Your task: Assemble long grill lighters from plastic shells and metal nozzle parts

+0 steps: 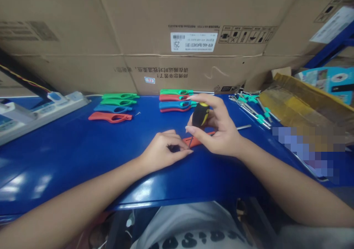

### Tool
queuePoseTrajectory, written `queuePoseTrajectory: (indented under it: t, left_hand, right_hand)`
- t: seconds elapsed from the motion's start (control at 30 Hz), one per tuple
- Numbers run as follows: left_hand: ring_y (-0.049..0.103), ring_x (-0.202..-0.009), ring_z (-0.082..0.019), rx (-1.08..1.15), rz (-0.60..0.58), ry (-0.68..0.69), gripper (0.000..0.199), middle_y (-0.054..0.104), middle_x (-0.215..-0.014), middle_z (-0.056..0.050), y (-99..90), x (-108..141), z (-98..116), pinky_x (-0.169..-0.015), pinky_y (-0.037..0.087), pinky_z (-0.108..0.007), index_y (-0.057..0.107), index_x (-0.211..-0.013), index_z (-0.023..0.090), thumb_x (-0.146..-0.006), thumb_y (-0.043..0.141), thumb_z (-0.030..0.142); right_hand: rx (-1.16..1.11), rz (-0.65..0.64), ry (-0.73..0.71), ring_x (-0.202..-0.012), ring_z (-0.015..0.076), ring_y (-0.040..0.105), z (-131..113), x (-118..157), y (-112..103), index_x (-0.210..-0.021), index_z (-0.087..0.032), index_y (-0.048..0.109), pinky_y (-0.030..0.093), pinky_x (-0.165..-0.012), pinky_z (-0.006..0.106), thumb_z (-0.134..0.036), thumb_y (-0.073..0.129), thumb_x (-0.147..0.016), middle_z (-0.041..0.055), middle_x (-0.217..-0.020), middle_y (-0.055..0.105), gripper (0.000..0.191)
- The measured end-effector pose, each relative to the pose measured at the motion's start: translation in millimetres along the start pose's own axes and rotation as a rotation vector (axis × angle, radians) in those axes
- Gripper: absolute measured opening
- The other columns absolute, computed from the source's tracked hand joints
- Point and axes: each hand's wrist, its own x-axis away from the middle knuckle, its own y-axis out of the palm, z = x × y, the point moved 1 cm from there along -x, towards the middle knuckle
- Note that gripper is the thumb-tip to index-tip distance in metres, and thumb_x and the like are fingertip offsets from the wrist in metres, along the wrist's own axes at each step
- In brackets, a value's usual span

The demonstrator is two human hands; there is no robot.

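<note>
Across your blue workbench (83,160), an orange plastic grip (197,141) slants from your pinching left hand (163,150) toward your right hand (221,129), clasping a black-and-yellow screwdriver (200,114) tip-down on it.

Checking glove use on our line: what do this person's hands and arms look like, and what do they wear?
The left hand and right hand are bare: no gloves, and no ring or watch shows. The forearms are bare too, with no sleeves. The pale T-shirt has dark lettering. The fingernails look long and unpainted.

The hands (218,127) (164,149) hold a screwdriver (200,115) to a red handle (195,142).
</note>
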Motion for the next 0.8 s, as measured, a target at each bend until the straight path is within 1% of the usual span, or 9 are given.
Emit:
queuePoseTrajectory:
  t: [0.07, 0.17, 0.23, 0.3, 0.37, 0.43, 0.53, 0.63, 0.8]
  left_hand:
    - [0.068, -0.075, -0.017, -0.002, -0.004, 0.009, 0.01, 0.077, -0.083, -0.004, -0.3, -0.4, 0.8, -0.077, 0.054, -0.032, 0.077, -0.08, 0.019, -0.085, 0.076, 0.027]
    - [0.067, -0.073, -0.016, -0.005, -0.022, 0.026, 0.012, 0.076, -0.08, -0.003, 0.0, -1.6, 1.6, -0.077, 0.053, -0.031, 0.075, -0.077, 0.019, -0.085, 0.075, 0.027]
    - [0.065, -0.074, -0.015, 0.0, -0.026, 0.013, 0.011, 0.074, -0.079, -0.002, -0.1, -2.6, 1.5, -0.076, 0.052, -0.031, 0.074, -0.078, 0.019, -0.085, 0.076, 0.027]
    - [0.063, -0.074, -0.015, 0.003, -0.008, -0.021, 0.012, 0.072, -0.081, -0.001, -1.1, -3.4, 1.0, -0.071, 0.05, -0.028, 0.074, -0.087, 0.02, -0.081, 0.079, 0.029]
    - [0.06, -0.072, -0.013, -0.002, 0.018, -0.051, 0.025, 0.07, -0.082, 0.0, -2.5, -4.0, 0.4, -0.065, 0.047, -0.026, 0.074, -0.099, 0.021, -0.076, 0.083, 0.029]
    - [0.057, -0.069, -0.011, -0.004, 0.037, -0.07, 0.031, 0.068, -0.083, 0.0, -3.8, -4.4, 0.0, -0.062, 0.045, -0.024, 0.074, -0.103, 0.021, -0.075, 0.084, 0.028]
    - [0.057, -0.07, -0.011, 0.021, 0.056, -0.089, 0.022, 0.07, -0.087, -0.001, -4.5, -5.1, 0.4, -0.061, 0.044, -0.023, 0.075, -0.097, 0.02, -0.078, 0.082, 0.026]
    - [0.06, -0.072, -0.012, 0.047, 0.076, -0.113, 0.014, 0.073, -0.088, -0.003, -4.3, -5.8, 1.9, -0.063, 0.046, -0.024, 0.076, -0.092, 0.018, -0.081, 0.079, 0.027]
    - [0.061, -0.071, -0.013, 0.042, 0.071, -0.149, 0.011, 0.075, -0.085, -0.004, -5.0, -5.7, 4.6, -0.063, 0.046, -0.026, 0.078, -0.086, 0.018, -0.083, 0.078, 0.029]
  right_hand:
    - [-0.006, 0.016, 0.003, -0.087, 0.0126, 0.069, 0.2, 0.4, -0.9, -0.141, -0.032, 0.04, 0.063, -0.067, 0.024, -0.022, 0.066, -0.092, 0.0071, -0.146, 0.049, 0.057]
    - [-0.028, 0.022, 0.021, -0.088, 0.0132, 0.069, -1.8, 0.8, 0.3, -0.14, -0.033, 0.042, 0.063, -0.067, 0.025, -0.021, 0.065, -0.092, 0.0061, -0.146, 0.05, 0.055]
    - [-0.026, 0.052, 0.048, -0.088, 0.0136, 0.069, -3.3, 1.4, 1.3, -0.139, -0.034, 0.043, 0.063, -0.069, 0.026, -0.022, 0.066, -0.092, 0.006, -0.145, 0.051, 0.054]
    - [-0.005, 0.105, 0.088, -0.087, 0.0144, 0.07, -3.5, 2.1, 1.4, -0.139, -0.034, 0.043, 0.064, -0.071, 0.029, -0.027, 0.067, -0.091, 0.0064, -0.146, 0.05, 0.053]
    - [0.017, 0.166, 0.133, -0.089, 0.0165, 0.07, -2.0, 2.4, 0.5, -0.139, -0.034, 0.043, 0.065, -0.073, 0.032, -0.032, 0.069, -0.09, 0.0069, -0.147, 0.048, 0.055]
    - [0.022, 0.229, 0.162, -0.091, 0.0188, 0.07, 0.6, 2.0, -1.0, -0.141, -0.035, 0.041, 0.065, -0.072, 0.034, -0.036, 0.07, -0.089, 0.0074, -0.144, 0.051, 0.059]
    - [-0.005, 0.287, 0.185, -0.092, 0.0211, 0.071, 4.4, 0.6, -3.2, -0.142, -0.038, 0.038, 0.064, -0.069, 0.033, -0.037, 0.069, -0.091, 0.0076, -0.134, 0.059, 0.06]
    - [-0.027, 0.292, 0.187, -0.089, 0.0199, 0.072, 6.3, -0.6, -4.4, -0.142, -0.039, 0.035, 0.064, -0.069, 0.032, -0.038, 0.065, -0.094, 0.0066, -0.128, 0.062, 0.056]
    - [-0.031, 0.291, 0.182, -0.086, 0.0182, 0.073, 6.9, -0.9, -4.0, -0.141, -0.039, 0.033, 0.064, -0.069, 0.03, -0.04, 0.064, -0.094, 0.0061, -0.124, 0.063, 0.056]
